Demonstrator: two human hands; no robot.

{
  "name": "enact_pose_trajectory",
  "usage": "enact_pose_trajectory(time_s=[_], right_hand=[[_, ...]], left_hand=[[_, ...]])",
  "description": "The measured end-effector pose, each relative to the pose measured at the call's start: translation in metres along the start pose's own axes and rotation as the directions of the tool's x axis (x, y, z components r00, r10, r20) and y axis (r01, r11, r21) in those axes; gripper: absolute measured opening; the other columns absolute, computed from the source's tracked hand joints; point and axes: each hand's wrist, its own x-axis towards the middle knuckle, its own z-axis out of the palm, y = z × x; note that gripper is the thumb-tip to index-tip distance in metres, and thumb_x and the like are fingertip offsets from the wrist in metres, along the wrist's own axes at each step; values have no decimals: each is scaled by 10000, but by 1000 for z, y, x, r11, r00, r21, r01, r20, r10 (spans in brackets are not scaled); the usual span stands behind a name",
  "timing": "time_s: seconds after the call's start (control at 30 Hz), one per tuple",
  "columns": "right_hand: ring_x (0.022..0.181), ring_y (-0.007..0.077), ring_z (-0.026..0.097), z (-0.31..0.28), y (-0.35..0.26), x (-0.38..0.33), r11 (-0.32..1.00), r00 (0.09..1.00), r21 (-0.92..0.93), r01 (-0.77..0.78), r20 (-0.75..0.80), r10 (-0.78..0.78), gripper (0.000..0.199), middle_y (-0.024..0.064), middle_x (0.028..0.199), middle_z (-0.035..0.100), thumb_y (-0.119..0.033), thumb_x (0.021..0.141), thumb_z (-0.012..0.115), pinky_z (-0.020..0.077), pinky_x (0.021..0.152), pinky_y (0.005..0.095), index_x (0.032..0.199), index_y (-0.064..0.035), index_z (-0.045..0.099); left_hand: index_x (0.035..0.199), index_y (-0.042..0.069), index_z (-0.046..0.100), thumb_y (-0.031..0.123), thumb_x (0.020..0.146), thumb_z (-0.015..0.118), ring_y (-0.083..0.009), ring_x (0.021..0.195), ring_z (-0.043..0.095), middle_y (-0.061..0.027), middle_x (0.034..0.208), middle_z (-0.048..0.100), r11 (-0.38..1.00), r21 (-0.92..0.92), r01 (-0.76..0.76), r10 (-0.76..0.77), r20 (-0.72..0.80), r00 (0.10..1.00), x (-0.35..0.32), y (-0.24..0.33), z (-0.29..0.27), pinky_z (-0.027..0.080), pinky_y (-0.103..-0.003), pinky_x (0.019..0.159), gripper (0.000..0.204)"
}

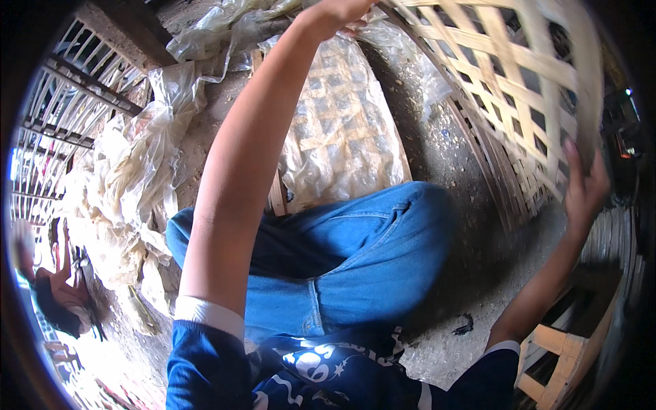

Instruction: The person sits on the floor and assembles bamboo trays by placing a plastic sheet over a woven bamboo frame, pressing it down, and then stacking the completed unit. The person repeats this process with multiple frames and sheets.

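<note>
Head view: both hands hold up a woven bamboo lattice panel, the left hand closed on its upper left edge and the right hand gripping its lower right rim, fingers wrapped round. Below, clear plastic sheeting covers another lattice on the ground beside the blue-jeaned knee. More crumpled plastic lies heaped further left.

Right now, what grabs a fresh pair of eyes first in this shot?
The big woven bamboo lattice panel at upper right, tilted up off the ground, with the right hand on its lower edge and the left hand reaching to its top-left edge. Next, the blue jeans of the seated person fill the centre, above a second lattice wrapped in clear plastic. Crumpled plastic sheets pile up at left.
</note>
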Motion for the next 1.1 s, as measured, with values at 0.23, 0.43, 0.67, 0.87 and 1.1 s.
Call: enact_pose_trajectory(time_s=[0.23,0.43,0.67,0.87,1.1], right_hand=[[1008,258,691,133,-145,6,962,970,140,235,-94,-223,380,197,1180,675,-149,941,639,560,848,354,1293,-10,606],[1256,430,528,257,-234,-62,930,952,209,301,-16,-304,559,282,1415,480,71,799,584,452,1069,445,1351,33,507],[1407,508,287,311,-290,-64,889,863,202,410,227,-450,645,308,1481,367,-66,819,636,291,1150,578,1400,102,412],[1455,403,268,297,-279,-79,752,745,577,320,337,-575,735,264,1585,198,-279,912,635,143,1104,738,1488,28,299],[1383,450,375,324,-109,-41,981,920,173,-86,393,12,802,284,1501,375,-397,934,623,287,1142,547,1532,-35,228]], left_hand=[[1568,70,116,654,904,529,-362,1388,388,-205,1571,275,936,-272,-226,192,-144,971,-162,-61,0,388,-539,1090,976],[1478,75,296,283,941,663,-262,1257,485,-166,1383,485,582,-723,-372,188,-326,926,-193,-38,11,423,-429,1033,683],[1307,38,471,130,981,554,-252,1146,580,-143,1245,584,564,-732,-382,-89,-514,853,-184,-95,-47,485,-408,985,349],[1292,44,487,210,1028,424,-264,1071,631,-141,1209,620,683,-668,-296,-214,-570,793,-174,-144,-84,540,-411,910,318],[1273,63,529,254,1045,429,-170,903,675,-68,1095,674,755,-627,-192,-211,-510,834,-176,-191,-107,583,-373,689,314]])
